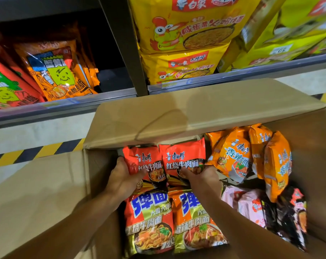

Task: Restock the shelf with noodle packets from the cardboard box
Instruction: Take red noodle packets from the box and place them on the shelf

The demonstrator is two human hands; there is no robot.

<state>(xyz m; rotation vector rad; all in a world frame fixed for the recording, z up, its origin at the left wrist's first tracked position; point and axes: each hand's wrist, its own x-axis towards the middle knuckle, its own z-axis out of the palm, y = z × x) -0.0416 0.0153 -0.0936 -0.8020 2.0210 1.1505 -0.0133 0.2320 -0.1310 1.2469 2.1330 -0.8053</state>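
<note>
Restocking barely under way: both hands are in the cardboard box (46, 193), each on a red packet.

The shelf (65, 107) beyond the box's far edge already carries orange and yellow bags, with a dark gap at the right end of its left bay; the box looks nearly full, so most of the job remains. Along its far wall stand two red noodle packets: the left hand (124, 179) has its fingers (121, 161) curled round the left packet (143, 163), the right hand (203, 179) clasps the lower edge of the right packet (182, 157). Neither has left the box.
</note>
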